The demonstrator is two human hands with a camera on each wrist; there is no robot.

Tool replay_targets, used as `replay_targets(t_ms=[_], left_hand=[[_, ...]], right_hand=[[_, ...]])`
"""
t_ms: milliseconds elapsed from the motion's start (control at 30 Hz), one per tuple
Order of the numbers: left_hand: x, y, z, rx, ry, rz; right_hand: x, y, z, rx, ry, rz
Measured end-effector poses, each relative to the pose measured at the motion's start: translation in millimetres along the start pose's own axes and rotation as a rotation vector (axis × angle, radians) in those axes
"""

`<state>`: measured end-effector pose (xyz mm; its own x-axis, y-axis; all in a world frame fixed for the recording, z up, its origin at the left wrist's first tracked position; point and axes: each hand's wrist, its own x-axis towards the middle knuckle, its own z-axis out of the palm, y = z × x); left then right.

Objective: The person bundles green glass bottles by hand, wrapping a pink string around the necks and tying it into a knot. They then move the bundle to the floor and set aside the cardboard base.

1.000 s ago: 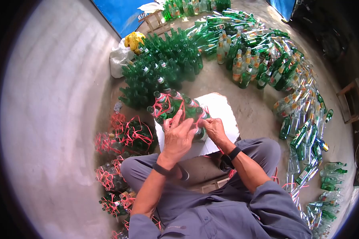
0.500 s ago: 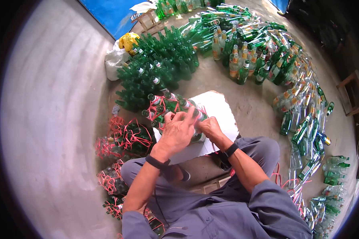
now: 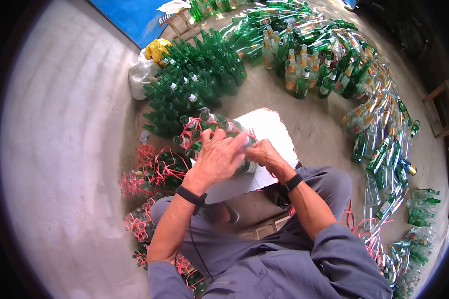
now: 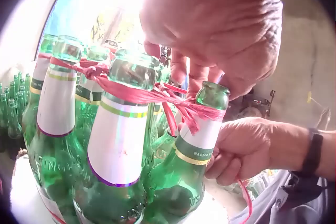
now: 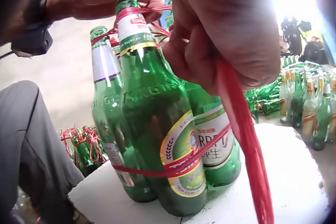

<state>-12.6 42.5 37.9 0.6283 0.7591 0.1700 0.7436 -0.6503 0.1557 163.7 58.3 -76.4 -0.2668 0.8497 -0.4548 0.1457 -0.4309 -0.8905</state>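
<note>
In the centre of the head view, a bundle of green bottles (image 5: 157, 113) stands upright on a white board (image 3: 277, 137), with red ribbon (image 5: 247, 134) round the necks and a lower band crossing the labels in the right wrist view. The left hand (image 3: 217, 157) reaches over the bottle tops, some fingers bent and the index finger stretched toward the right; whether it pinches the ribbon at the necks cannot be told. The right hand (image 3: 268, 155), just beside it, has its fingers curled closely round the ribbon, a length of which hangs from the fist to the bottom edge of the right wrist view. A dark wristband (image 3: 190, 197) circles the left wrist and another dark band (image 3: 292, 183) the right. Upper left of centre in the head view, a dense group of green bottles (image 3: 199, 74) stands on the floor (image 3: 317, 119), near a white sack (image 3: 141, 79) and a yellow bag (image 3: 157, 51). Many loose bottles (image 3: 379, 162) lie in a curve from the top down the right side. At lower left, ribbon-wrapped bottles (image 3: 167, 167) sit near the pale wall (image 3: 70, 149).
</note>
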Motion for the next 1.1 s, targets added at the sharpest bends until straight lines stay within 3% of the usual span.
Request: replay_targets(t_ms=[100,233,433,667,767,933,1100], left_hand=[[1.7,-4.5,-2.8,0.069,0.017,0.03],[-0.1,-12.1,-7.6,0.011,0.056,-0.082],[-9.3,-29.9,-5.2,-0.242,-0.096,-0.274],[-13.2,-36.7,-6.8,-0.272,-0.007,-0.336],[-14.3,-38.7,-1.4,-0.337,0.054,-0.383],[-15.0,-40.5,0.8,-0.419,0.069,-0.451],[-17.3,-45.0,5.5,-0.606,0.069,-0.528]], right_hand=[[-4.0,-1.6,-8.0,0.014,0.002,-0.015],[-16.9,-15.4,-14.4,-0.018,-0.069,-0.038],[-11.4,-11.8,-22.2,0.019,-0.15,-0.002],[-21.4,-23.8,-22.3,0.045,-0.198,-0.063],[-26.2,-26.7,-26.5,0.042,-0.243,0.039],[-44.9,-48.1,-33.2,0.337,-0.541,0.128],[-55.1,-54.3,-32.9,0.378,-0.552,0.09]])
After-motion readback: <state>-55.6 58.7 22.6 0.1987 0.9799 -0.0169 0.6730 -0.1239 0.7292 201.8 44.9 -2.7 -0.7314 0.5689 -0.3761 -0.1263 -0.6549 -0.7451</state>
